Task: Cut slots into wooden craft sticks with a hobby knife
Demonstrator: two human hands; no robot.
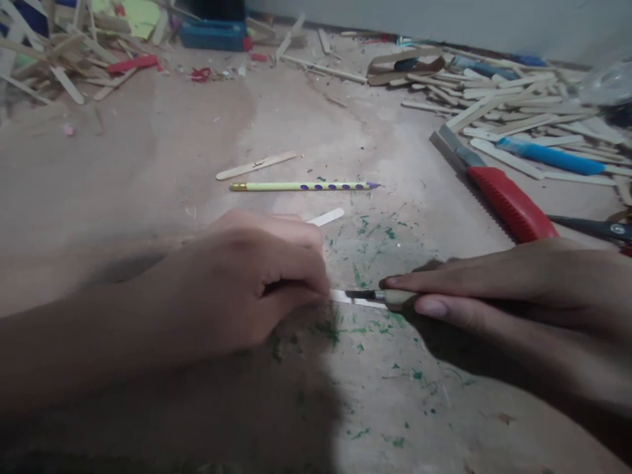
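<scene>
My left hand (266, 276) is closed, pinching a pale popsicle stick (338, 296) down on the table. In my right hand (503, 309) is a craft knife (395, 297), gripped between thumb and fingers. Its dark blade lies on the stick, just right of my left fingertips, where a dark cross line shows. Another popsicle stick (328, 216) pokes out behind my left knuckles, the rest of it hidden. Farther back lie a yellow-green pencil (296, 187) with purple spots and a loose stick with a dark mark (257, 165).
A red-handled saw (513, 204) and dark scissors (592, 227) lie beyond my right hand. Behind them spreads a pile of sticks (523, 112) with a blue tube-like object (553, 157). More sticks and scraps (64, 52) heap at the back left, near a blue box (212, 34). Green marks speckle the tabletop (385, 395).
</scene>
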